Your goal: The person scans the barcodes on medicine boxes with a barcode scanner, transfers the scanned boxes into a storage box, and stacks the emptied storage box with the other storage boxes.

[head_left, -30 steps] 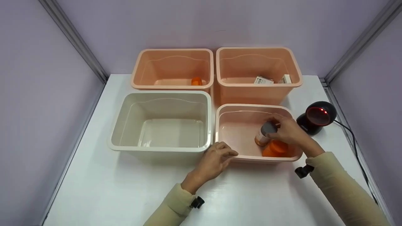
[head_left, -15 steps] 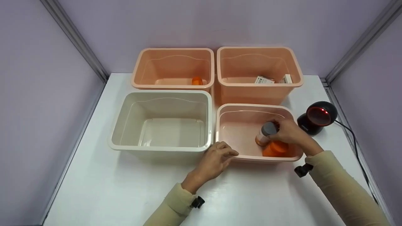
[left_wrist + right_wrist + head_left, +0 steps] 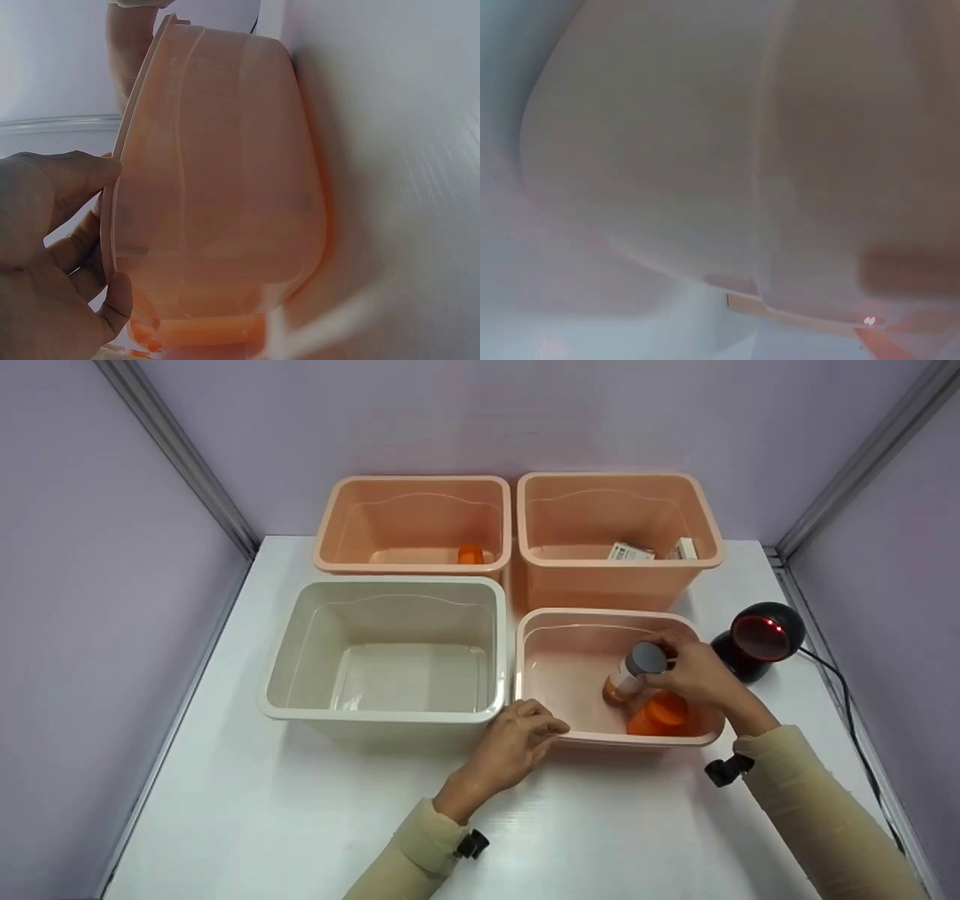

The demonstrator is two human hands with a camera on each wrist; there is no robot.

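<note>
In the head view, my right hand (image 3: 694, 671) reaches into the front right pink bin (image 3: 562, 679). Its fingers and thumb grip the grey cap of an orange pill bottle (image 3: 626, 681), which has a white label and leans with its base to the left. Beside it in the bin, nearer to me, lies a bright orange container (image 3: 660, 716). My left hand (image 3: 517, 741) pinches the bin's near left rim; thumb and fingers straddle that rim (image 3: 129, 124) in the left wrist view. The right wrist view shows the bin's outer wall (image 3: 652, 150), with the right hand hidden.
A white bin (image 3: 409, 679) stands close on the left. Behind are two more pink bins, the left one holding an orange item (image 3: 470, 555), the right one small white boxes (image 3: 630, 552). A black scanner (image 3: 765, 634) with red lights and a cable stands at right.
The pill bottle has tilted further: my right hand has brought its cap slightly up and right, while its base has shifted left. My left hand stays on the rim.
</note>
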